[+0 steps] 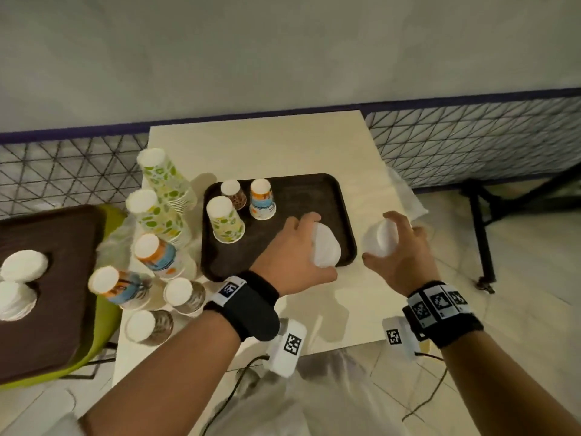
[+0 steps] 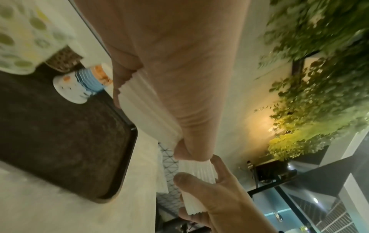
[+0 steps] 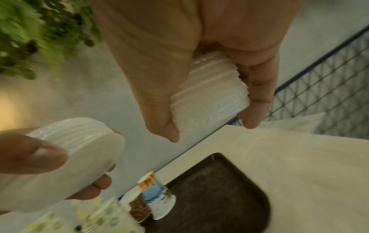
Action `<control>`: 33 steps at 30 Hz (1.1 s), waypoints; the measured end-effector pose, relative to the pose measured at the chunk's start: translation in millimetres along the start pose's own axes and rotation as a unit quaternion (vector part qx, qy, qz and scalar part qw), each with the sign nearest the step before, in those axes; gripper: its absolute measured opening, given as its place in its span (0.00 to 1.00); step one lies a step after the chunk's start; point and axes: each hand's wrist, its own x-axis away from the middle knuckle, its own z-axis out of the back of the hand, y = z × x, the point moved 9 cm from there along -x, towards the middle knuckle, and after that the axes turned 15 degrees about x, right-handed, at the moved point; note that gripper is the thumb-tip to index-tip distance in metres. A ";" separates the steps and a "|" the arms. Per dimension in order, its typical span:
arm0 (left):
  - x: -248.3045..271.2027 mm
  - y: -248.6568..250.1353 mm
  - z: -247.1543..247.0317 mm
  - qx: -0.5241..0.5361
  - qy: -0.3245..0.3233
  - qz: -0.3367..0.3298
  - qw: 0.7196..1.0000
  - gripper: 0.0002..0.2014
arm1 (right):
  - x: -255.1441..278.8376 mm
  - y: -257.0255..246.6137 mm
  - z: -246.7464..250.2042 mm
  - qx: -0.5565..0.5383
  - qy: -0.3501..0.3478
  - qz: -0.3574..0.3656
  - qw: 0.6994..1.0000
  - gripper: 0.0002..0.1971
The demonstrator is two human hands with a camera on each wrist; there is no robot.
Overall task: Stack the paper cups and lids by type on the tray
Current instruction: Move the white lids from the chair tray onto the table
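Observation:
A dark brown tray [image 1: 314, 190] lies on the cream table and carries three upside-down paper cups: green-dotted [image 1: 224, 223], brown [image 1: 233, 194] and blue-and-orange [image 1: 262, 199]. My left hand [image 1: 309, 247] grips a stack of white lids [image 1: 328, 250] above the tray's near right corner. To the right of the tray, my right hand [image 1: 396, 243] grips a second stack of white lids [image 1: 375, 239] above the bare table. The right wrist view shows that ribbed stack [image 3: 209, 97] pinched between thumb and fingers, with the left hand's stack [image 3: 69, 149] beside it.
Several stacks of upside-down cups crowd the table left of the tray: green-dotted [image 1: 166, 180], blue-and-orange [image 1: 157, 253], brown [image 1: 185, 295]. A second brown tray [image 1: 63, 247] on a green seat at far left holds two white lid stacks [image 1: 23, 265]. A wire fence [image 1: 471, 146] runs behind.

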 end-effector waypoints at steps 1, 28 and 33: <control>-13.3 2.8 -10.7 0.003 0.000 -0.002 1.000 0.51 | -9.5 17.2 -1.9 0.003 0.000 -0.015 1.000 0.46; -276.8 -32.9 -188.4 -0.142 -0.007 0.094 0.985 0.50 | -138.1 156.6 -119.1 0.138 -0.126 0.022 0.982 0.46; -279.7 -37.5 -197.3 -0.186 -0.022 0.072 0.980 0.53 | -133.5 158.9 -121.1 0.138 -0.133 0.038 0.981 0.54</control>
